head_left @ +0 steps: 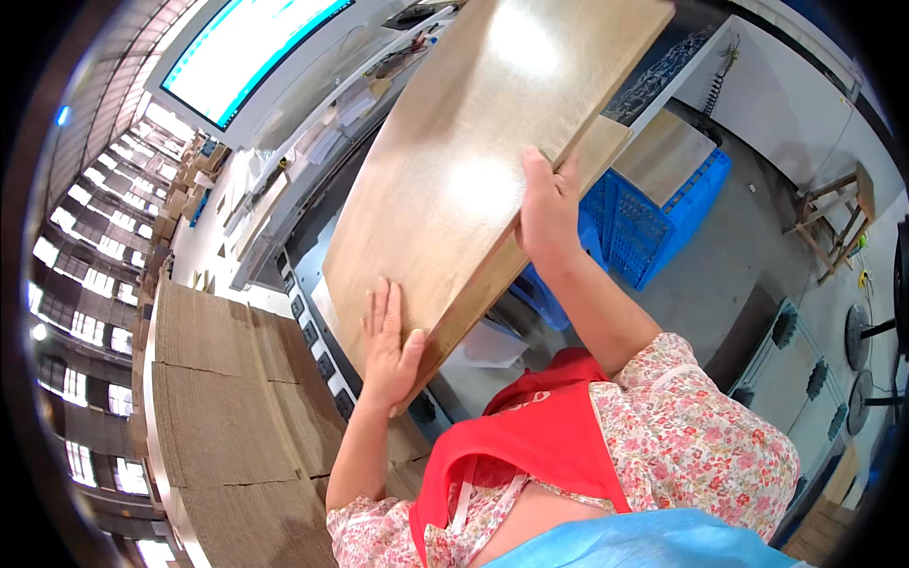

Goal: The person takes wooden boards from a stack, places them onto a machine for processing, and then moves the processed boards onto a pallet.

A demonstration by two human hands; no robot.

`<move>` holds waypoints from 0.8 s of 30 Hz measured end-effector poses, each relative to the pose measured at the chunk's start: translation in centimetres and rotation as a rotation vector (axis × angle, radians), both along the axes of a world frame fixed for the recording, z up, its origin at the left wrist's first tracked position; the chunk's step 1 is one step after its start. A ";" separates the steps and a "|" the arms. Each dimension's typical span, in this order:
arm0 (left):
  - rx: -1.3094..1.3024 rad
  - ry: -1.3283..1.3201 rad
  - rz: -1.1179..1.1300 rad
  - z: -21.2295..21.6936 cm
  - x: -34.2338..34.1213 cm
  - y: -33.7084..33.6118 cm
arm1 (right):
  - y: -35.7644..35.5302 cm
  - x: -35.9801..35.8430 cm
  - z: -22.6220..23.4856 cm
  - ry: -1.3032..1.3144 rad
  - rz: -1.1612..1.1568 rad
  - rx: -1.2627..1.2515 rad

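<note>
Left hand point(386, 355): fingers splayed on board point(426, 189).
Right hand point(549, 208): fingers clasping its edge.
Blue crate point(649, 251), two o'clock: I see panel point(668, 156) atop.

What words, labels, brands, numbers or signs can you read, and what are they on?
Nothing legible to quote.
Lit screen: content too small and washed out to read.
Red apron: pale marking, too small and creased to read.
Wooden board: no writing visible.
</note>
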State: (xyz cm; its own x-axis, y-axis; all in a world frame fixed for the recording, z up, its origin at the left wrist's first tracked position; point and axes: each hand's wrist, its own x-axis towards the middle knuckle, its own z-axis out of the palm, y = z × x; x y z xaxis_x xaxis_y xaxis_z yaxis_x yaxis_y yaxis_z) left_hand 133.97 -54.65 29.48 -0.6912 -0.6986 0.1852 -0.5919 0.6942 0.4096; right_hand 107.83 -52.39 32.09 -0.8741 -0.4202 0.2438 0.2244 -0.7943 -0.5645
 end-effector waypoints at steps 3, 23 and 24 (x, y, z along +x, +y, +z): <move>-0.051 -0.087 0.062 -1.4 -0.2 1.0 | -0.2 -2.2 -4.9 0.055 0.184 0.309; 0.252 0.532 0.646 -7.7 9.3 -5.4 | 0.5 -3.7 -12.6 1.503 -0.372 0.682; 0.260 0.528 0.640 -7.9 8.6 -5.6 | 0.5 -4.6 -12.8 1.509 -0.383 0.676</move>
State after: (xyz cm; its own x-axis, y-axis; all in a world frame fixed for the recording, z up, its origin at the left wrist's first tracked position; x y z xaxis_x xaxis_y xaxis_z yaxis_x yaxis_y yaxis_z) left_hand 142.55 -60.24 21.63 -0.0201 -0.9882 0.1516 -0.5244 0.1395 0.8399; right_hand 103.26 -51.93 19.28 -0.1175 -0.6253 0.7715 -0.9235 -0.2168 -0.3164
